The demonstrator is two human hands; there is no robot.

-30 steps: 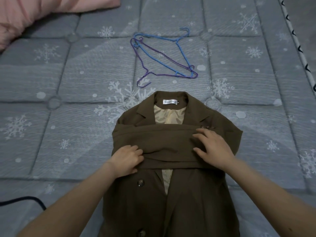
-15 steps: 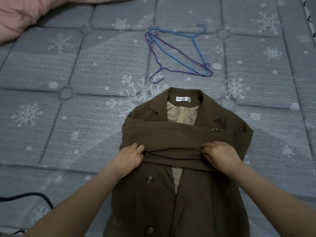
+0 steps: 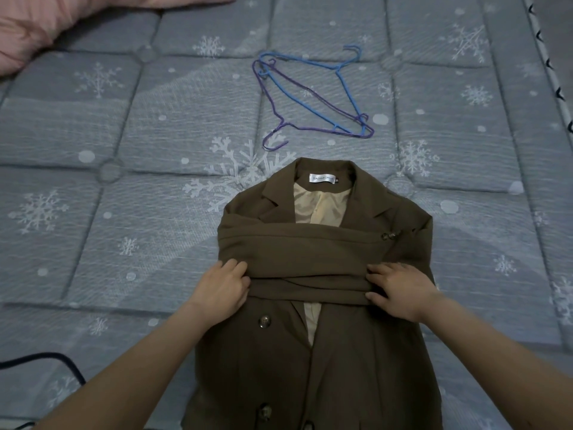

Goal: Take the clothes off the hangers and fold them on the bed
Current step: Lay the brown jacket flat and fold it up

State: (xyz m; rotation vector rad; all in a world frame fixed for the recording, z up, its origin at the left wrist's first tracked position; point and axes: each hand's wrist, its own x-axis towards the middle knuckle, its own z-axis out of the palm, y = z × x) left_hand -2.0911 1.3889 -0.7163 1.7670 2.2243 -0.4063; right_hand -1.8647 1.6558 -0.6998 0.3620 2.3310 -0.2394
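At the near edge of the bed (image 3: 130, 125) a dark cable (image 3: 66, 366) is seen, near-left corner. Beside it, centre-near, the brown coat (image 3: 319, 361) is laid face up, hem toward the near edge & collar toward the far side; both sleeves (image 3: 297, 259) are crossed over the chest in a band.

The left hand (image 3: 221, 290) is placed at the left end of that band, fingers curled onto the fabric edge, apparently pinching it. The right hand (image 3: 400, 290) is set at the right end, fingers bent over the sleeve fold, thumb below; the cloth is gripped or pressed — which, cannot be told exactly.

Handling, as judged: thick woven cloth w/ slick lining (image 3: 319, 206), soft but bulky, fairly heavy for a garment; folds are likely to spring open & the lining may slide. Best taken at the sides by the sleeve band, or at the hem, w/ both hands, then folded up toward the collar.

Beyond the collar, two wire hangers (image 3: 310, 97), blue & purple, are left overlapping, mid-bed, apart from the coat. At the far-left corner a pink quilt (image 3: 46, 23) is bunched.
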